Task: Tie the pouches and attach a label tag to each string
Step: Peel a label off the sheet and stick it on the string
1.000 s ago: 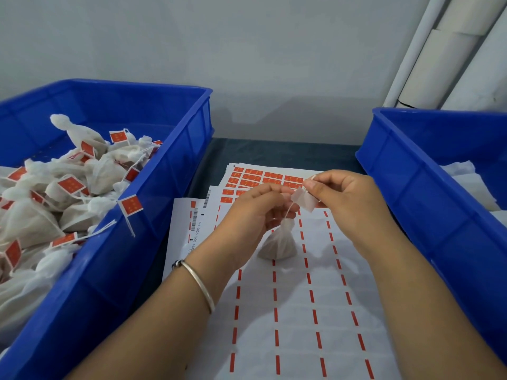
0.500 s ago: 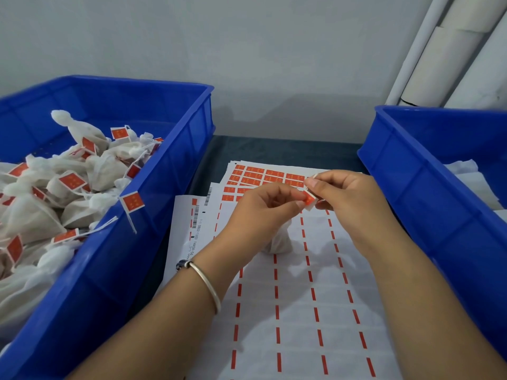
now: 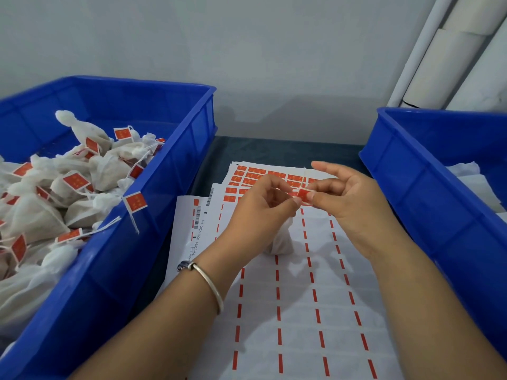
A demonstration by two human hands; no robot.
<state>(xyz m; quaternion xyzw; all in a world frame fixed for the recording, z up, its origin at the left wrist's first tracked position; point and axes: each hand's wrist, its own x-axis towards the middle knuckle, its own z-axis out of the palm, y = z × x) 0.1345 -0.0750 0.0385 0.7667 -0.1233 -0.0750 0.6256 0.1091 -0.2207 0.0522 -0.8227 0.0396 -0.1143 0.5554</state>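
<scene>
A small white pouch [image 3: 280, 239] hangs just above the label sheets, partly hidden behind my left hand [image 3: 260, 207]. Its string [image 3: 304, 178] runs up between my hands. A red label tag [image 3: 304, 193] sits folded on the string, pinched between the fingertips of my left hand and the thumb and fingers of my right hand [image 3: 345, 198]. Behind my hands lies a sheet of unused red labels [image 3: 255, 174].
A blue bin [image 3: 175, 165] at the left holds several tied, tagged pouches [image 3: 82, 185]. Another blue bin [image 3: 411, 171] at the right holds white pouches [image 3: 466, 171]. Used label backing sheets [image 3: 296, 311] cover the table in front of me. White pipes [image 3: 428, 50] stand at the back right.
The tag, earlier showing its pale side, is now folded red over the string. Both hands stayed together and the pouch shifted further behind my left hand.
</scene>
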